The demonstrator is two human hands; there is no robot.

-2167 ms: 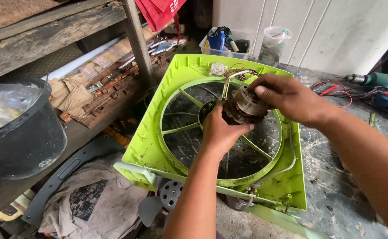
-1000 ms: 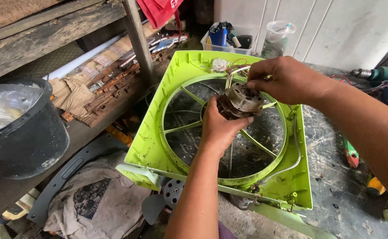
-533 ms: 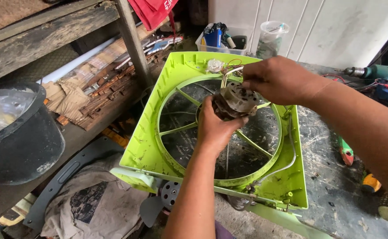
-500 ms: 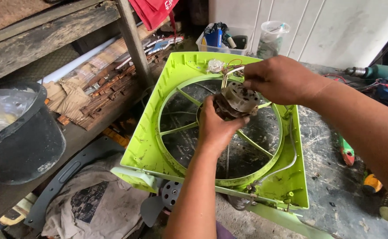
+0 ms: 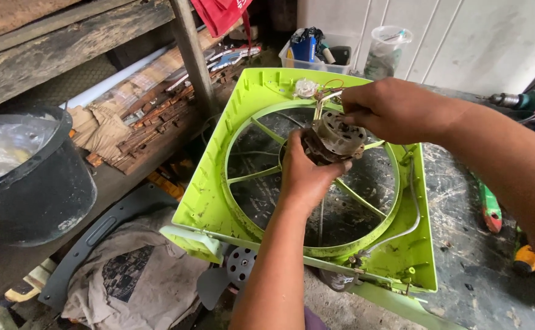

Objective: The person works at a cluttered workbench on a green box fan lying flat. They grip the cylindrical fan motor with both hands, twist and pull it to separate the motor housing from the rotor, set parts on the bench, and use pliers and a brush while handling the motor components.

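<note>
A lime-green square fan housing [image 5: 215, 183] with a round spoked opening lies tilted on the workbench. At its hub sits a small grey-brown electric motor [image 5: 334, 135]. My left hand [image 5: 304, 177] comes up from below and grips the motor's lower side. My right hand [image 5: 389, 110] reaches in from the right and pinches the motor's top, by its thin wires [image 5: 323, 98]. A white cable [image 5: 411, 201] runs along the housing's right rim.
A black bucket [image 5: 32, 183] lined with plastic stands at left below a wooden shelf. Rags and a grey fan blade [image 5: 212, 287] lie under the housing. A drill [image 5: 527, 101], screwdrivers [image 5: 490, 205], a plastic cup [image 5: 382, 52] and a box of parts sit on the bench.
Both hands have stayed on the motor and turned it a little at the hub. The view has shifted slightly; the housing has not moved.
</note>
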